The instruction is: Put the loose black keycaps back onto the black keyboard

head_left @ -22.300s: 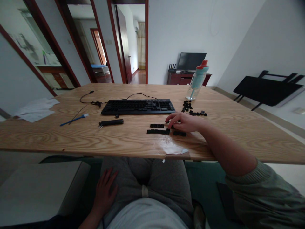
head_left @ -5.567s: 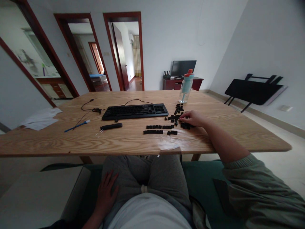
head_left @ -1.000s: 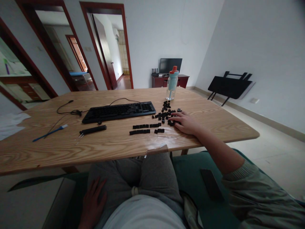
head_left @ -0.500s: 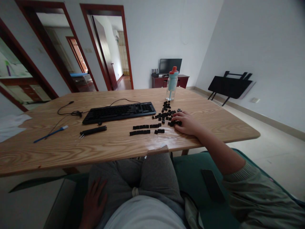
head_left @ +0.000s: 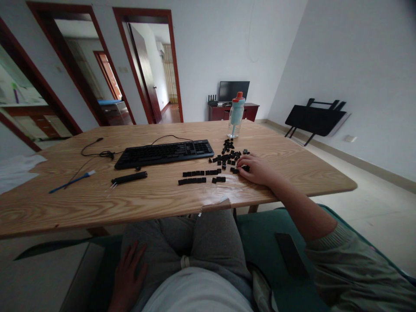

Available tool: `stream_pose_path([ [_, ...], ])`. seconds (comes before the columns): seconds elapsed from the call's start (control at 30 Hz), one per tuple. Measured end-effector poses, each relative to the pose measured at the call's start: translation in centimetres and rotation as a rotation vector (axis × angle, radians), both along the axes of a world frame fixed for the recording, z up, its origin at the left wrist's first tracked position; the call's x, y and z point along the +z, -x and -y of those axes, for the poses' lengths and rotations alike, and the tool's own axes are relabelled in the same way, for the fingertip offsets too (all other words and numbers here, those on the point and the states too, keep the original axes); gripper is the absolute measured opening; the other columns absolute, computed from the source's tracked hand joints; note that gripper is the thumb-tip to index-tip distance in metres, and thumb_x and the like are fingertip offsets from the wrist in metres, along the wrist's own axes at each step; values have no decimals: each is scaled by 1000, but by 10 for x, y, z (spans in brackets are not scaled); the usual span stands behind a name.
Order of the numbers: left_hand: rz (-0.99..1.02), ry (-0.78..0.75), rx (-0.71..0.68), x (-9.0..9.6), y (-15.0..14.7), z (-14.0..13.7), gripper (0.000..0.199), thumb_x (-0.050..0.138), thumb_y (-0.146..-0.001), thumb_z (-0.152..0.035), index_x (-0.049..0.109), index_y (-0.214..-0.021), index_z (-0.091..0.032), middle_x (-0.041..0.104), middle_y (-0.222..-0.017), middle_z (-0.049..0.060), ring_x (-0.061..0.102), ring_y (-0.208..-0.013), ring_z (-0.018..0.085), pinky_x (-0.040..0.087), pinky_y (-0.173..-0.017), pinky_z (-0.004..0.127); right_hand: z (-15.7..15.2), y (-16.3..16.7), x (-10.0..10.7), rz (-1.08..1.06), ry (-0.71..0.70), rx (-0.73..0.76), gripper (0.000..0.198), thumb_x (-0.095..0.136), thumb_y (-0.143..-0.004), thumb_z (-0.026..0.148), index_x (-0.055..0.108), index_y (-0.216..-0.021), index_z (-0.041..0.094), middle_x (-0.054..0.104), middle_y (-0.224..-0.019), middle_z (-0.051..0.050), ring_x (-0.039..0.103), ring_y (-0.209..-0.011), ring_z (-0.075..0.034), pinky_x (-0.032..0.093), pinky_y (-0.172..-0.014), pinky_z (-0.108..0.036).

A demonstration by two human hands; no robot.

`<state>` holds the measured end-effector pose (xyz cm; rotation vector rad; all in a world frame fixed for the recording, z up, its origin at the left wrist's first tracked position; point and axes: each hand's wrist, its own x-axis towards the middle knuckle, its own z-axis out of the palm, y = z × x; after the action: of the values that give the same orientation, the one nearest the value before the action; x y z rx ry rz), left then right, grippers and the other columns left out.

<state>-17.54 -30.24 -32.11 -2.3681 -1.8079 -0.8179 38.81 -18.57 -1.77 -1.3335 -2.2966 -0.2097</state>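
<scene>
My left hand (head_left: 130, 273) lies on the grey-trousered left thigh, fingers spread, holding nothing. At the right of the wooden table (head_left: 156, 199), my right hand (head_left: 256, 169) rests with thumb and fingers curled around some black keycaps (head_left: 246, 168), partly hidden beneath it. A loose pile of keycaps (head_left: 227, 157) spreads just left of and beyond its fingertips. Nearer the front edge, keycaps are lined up in an upper row (head_left: 194, 173) and a lower row (head_left: 192, 181), each with a gap. The black keyboard (head_left: 165, 152) sits to the left, beyond these rows.
A clear bottle with a red lid (head_left: 235, 117) stands behind the pile. On the left lie a blue-handled brush (head_left: 71, 182), a black cylindrical object (head_left: 129, 177), a cable (head_left: 107, 154) and white cloth or paper (head_left: 19, 171). A dark flat object (head_left: 291, 255) rests on the green seat.
My right hand has shifted very slightly among the keycaps, its fingers curling a little differently. The view has moved slightly. My left hand stays on the thigh.
</scene>
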Motion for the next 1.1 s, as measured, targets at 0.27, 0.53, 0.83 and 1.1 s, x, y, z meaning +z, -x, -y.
stream_pose_path([
  [0.27,14,26,21,2,-2,2,47,45,-94,-42,61,-134,-24,46,-154,9,38,-144,33,43,-108,57,-2,-2,-1,-91,54,-18,28,52,-93,31,76,-82,22,70,-103,-10,63,-98,-26,49,-93,-45],
  [0.53,31,70,27,8,-3,3,48,48,-91,-42,61,-134,-24,48,-152,10,38,-144,34,44,-107,58,6,-11,4,-419,53,-55,15,60,-84,26,75,-83,23,69,-105,-9,63,-106,-27,50,-95,-44],
  [0.83,37,63,26,8,-3,2,47,48,-91,-42,62,-133,-25,48,-152,9,37,-144,34,43,-109,58,7,-8,3,-292,155,28,16,64,-85,34,76,-81,24,68,-107,-9,64,-102,-25,51,-94,-43],
  [1.1,30,53,23,6,-3,2,47,46,-93,-41,61,-134,-22,46,-153,11,36,-145,34,42,-109,59,11,-10,6,-369,131,-58,18,65,-85,37,75,-82,22,66,-114,-11,62,-109,-28,49,-99,-47],
])
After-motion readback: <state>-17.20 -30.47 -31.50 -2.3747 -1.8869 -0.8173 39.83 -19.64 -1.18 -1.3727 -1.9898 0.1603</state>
